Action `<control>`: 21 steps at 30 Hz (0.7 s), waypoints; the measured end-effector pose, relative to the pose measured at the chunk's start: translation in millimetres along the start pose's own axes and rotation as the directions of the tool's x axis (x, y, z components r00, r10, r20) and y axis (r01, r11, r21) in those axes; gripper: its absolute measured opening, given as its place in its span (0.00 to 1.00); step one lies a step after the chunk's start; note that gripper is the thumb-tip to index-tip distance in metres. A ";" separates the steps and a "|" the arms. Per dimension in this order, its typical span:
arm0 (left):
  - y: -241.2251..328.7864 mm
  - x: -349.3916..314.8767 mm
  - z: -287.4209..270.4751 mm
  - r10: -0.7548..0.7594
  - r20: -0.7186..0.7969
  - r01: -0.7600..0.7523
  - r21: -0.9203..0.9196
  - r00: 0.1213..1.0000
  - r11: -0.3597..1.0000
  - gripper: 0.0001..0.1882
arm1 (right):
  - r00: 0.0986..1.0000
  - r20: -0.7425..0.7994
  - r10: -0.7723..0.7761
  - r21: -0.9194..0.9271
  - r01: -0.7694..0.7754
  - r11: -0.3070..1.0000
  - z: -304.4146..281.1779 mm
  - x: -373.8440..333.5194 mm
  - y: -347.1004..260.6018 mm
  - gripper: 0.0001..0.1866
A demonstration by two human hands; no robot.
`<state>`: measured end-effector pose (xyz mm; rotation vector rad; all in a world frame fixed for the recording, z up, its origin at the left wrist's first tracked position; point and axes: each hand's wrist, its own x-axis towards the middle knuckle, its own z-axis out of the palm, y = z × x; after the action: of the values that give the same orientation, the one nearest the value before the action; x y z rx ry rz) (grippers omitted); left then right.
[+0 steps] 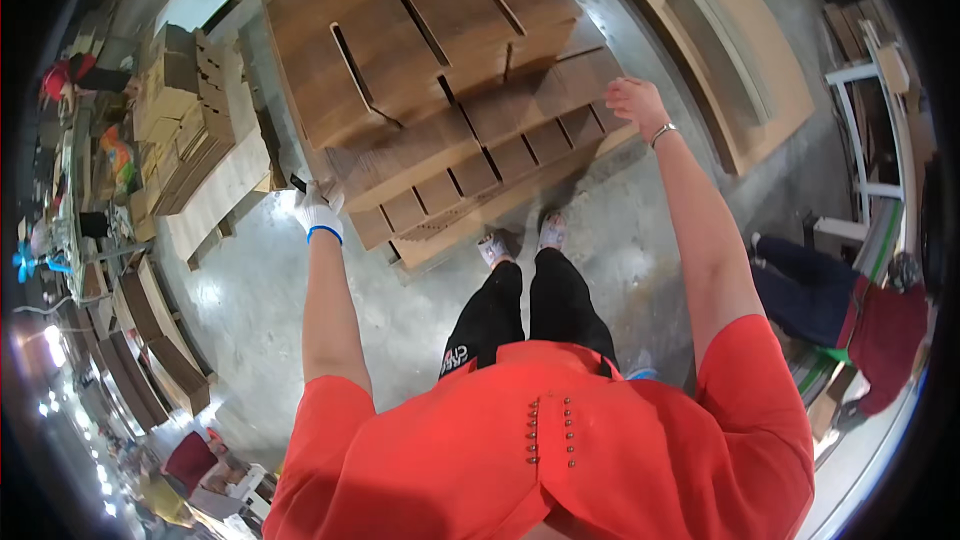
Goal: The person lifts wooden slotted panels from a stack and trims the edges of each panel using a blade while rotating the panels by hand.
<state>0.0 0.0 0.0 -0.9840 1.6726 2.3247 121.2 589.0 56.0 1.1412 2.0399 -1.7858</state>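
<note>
My left hand [319, 215], in a white glove with a blue cuff, is at the left edge of a stack of slotted brown cardboard sheets [400, 175]. Its fingers are closed, and a small dark object [298, 183] sticks out from them; its kind is too small to tell. My bare right hand [636, 103], a metal band at the wrist, is at the stack's right edge. Its fingers curl around the corner of a slotted sheet, their tips partly hidden. Larger slotted sheets [430, 20] lie farther back, and lower layers step out toward my feet.
On the right, a large flat board [720, 50] lies on the concrete floor [400, 315]. Stacked folded cardboard [185, 140] stands at left. A white metal frame [865, 130] and a person in dark red [890, 340] are at right. Other people are at the left rim.
</note>
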 end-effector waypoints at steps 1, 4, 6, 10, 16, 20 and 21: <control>8.4 -19.2 15.1 0.006 -0.091 -0.002 0.050 0.996 0.999 0.09 | 0.999 -0.040 -0.012 0.131 0.017 0.991 -0.1 14.7 2.5 0.20; 38.1 -20.0 35.5 0.036 -0.196 -0.022 0.069 0.980 0.997 0.05 | 0.997 -0.022 -0.077 0.302 0.080 0.950 18.6 63.9 -48.5 0.17; 47.5 -9.3 46.1 0.025 -0.089 -0.017 0.094 0.996 0.995 0.05 | 0.993 0.012 -0.115 0.348 0.104 0.932 35.6 96.3 -76.1 0.18; 28.8 10.8 60.0 0.023 -0.057 -0.018 0.079 0.998 0.997 0.13 | 0.983 0.137 -0.124 0.222 0.091 0.971 61.5 143.6 -78.7 0.18; -27.2 96.3 6.2 0.558 0.353 -0.625 0.652 0.751 0.428 0.18 | 0.912 0.348 -0.216 -0.850 0.404 0.338 80.0 175.0 -62.7 0.19; -37.1 111.4 -4.3 0.505 0.295 -0.562 0.634 0.811 0.531 0.18 | 0.882 0.426 -0.200 -0.903 0.401 -0.154 72.5 171.6 -51.7 0.21; -40.6 111.0 -2.2 0.493 0.282 -0.548 0.624 0.823 0.558 0.18 | 0.877 0.422 -0.230 -0.904 0.388 -0.179 74.2 168.5 -53.1 0.22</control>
<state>-67.9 -16.4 -95.4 -0.2383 2.7689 1.6179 -52.8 592.3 -24.3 -0.0717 2.6561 0.1979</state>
